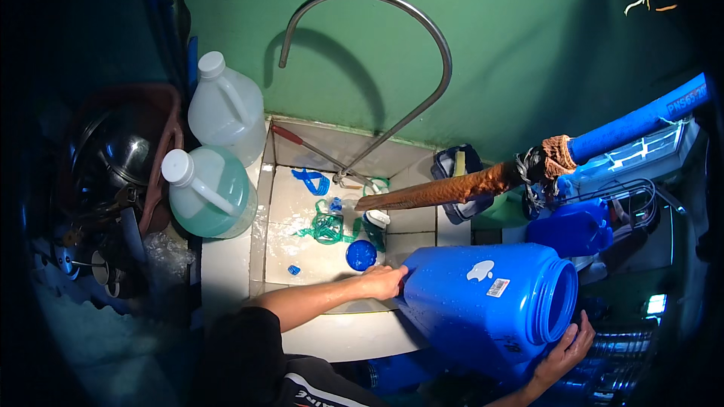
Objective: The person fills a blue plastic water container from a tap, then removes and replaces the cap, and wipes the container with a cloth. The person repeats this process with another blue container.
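Observation:
A large blue plastic container [452,288] lies tilted on its side over the right front of a tiled sink [334,342]. Its wide threaded mouth has no lid and faces right. My left hand [384,282] grips its base end, the fingertips partly hidden there. Against the mouth end rests my right hand [563,350], its fingers spread beside the rim. Drops of water cling to the blue wall. On the wet sink floor are a round blue lid [361,255], green netting [328,230], a twisted blue strip [312,181] and a white brush-like object [377,219].
A curved metal faucet [444,56] arches above the sink. A rusty pipe [441,189] joined to a blue pipe [628,118] crosses from the right. Two plastic jugs [212,198] stand at left, beside a reddish basin [161,181] of cookware. A red-handled rod [287,134] leans inside the sink.

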`<state>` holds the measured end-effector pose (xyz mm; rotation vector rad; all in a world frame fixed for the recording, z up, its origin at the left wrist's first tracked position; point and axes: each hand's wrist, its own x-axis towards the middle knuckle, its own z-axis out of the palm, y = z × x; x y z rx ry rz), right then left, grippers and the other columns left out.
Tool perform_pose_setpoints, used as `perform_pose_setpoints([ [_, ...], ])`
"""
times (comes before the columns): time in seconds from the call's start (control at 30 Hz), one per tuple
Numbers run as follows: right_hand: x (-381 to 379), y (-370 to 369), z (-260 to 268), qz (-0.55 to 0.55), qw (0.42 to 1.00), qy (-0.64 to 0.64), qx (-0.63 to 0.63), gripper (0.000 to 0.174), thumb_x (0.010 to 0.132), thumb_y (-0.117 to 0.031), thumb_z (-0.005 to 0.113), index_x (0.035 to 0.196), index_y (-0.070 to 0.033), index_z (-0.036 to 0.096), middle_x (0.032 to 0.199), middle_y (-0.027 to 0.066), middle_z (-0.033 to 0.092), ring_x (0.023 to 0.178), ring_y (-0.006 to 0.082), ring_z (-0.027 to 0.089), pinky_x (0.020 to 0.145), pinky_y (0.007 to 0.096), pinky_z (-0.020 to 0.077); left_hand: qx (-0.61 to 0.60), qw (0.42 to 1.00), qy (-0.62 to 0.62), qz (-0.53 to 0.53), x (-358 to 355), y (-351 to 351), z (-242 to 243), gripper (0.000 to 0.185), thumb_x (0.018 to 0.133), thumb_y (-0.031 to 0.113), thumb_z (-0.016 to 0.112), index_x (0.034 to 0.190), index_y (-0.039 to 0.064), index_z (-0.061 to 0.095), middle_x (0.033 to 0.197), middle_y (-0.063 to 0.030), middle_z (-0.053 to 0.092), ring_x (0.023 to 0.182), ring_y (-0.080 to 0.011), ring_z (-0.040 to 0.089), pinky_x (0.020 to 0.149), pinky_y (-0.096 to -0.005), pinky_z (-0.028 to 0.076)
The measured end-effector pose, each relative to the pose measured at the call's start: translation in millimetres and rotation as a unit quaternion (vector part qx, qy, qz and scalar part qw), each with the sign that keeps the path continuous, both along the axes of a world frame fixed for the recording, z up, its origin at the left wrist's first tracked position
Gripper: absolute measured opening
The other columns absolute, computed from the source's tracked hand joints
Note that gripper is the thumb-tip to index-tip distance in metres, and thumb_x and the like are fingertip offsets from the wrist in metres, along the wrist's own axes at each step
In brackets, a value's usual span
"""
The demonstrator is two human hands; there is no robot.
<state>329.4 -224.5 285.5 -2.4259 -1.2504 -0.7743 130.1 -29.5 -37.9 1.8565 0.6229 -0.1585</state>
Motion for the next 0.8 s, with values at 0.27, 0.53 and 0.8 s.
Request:
perform_pose_setpoints([
  [0.27, 32, -16, -15, -0.05, 0.994, -0.094, 0.0, 0.049, 0.107, -0.044, 0.038, 0.13, -0.008, 0.061, 0.129, 0.0158, 0.061, 0.123, 0.0363, 0.054, 0.107, 0.0553, 0.0392, 0.327, 0.899, -0.282, -0.07, -31, 0, -34, 0.036, 0.094, 0.034, 0.061, 0.118, 0.007, 0.057, 0.114, -0.0165, 0.061, 0.106, -0.0309, 0.062, 0.093, -0.0467, 0.049],
  [0.53, 9, 2, -10, 0.041, 0.986, -0.16, 0.029, 0.042, 0.104, -0.035, 0.051, 0.12, 0.0, 0.068, 0.115, 0.0208, 0.067, 0.106, 0.0403, 0.061, 0.097, 0.0486, 0.0443, -0.03, 0.988, -0.132, 0.077, -10, -12, -20, 0.036, 0.088, 0.025, 0.068, 0.111, 0.003, 0.053, 0.088, -0.0235, 0.067, 0.086, -0.0433, 0.067, 0.077, -0.0536, 0.05],
  [0.8, -6, 26, -3, 0.077, 0.984, -0.156, 0.039, 0.045, 0.109, -0.034, 0.042, 0.112, 0.002, 0.069, 0.109, 0.0196, 0.068, 0.099, 0.037, 0.061, 0.093, 0.0486, 0.0444, 0.23, 0.893, -0.361, -0.138, -12, 9, -68, 0.041, 0.097, 0.041, 0.061, 0.114, 0.004, 0.053, 0.101, -0.0134, 0.056, 0.096, -0.032, 0.056, 0.086, -0.0447, 0.043],
])
